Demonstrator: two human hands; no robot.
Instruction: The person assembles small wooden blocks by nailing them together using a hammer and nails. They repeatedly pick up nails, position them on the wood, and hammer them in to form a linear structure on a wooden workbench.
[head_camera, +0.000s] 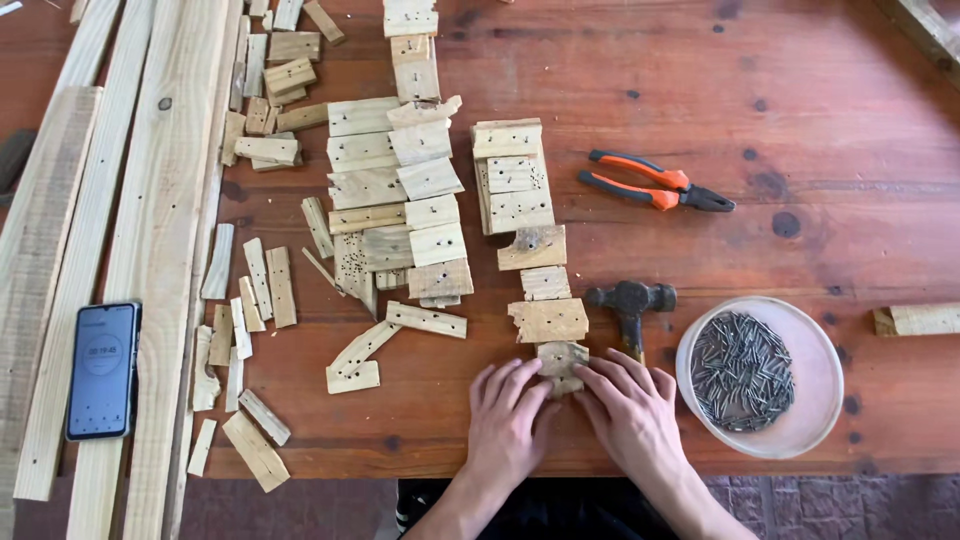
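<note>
A broad reddish-brown wooden desk (820, 90) with dark knots, round stains and long plank seams fills nearly the whole view, lit evenly by soft, bright light that throws only faint shadows. Along its left side lie long pale timber planks (150, 200), set lengthwise and close together, some overhanging the near edge. Below the desk's near edge a strip of floor (800, 505) shows, paved in dull reddish-grey blocks with dark joints at the right and plainer, dimmer brown at the left, and a second pale wooden edge (925, 25) crosses the far right corner.
</note>
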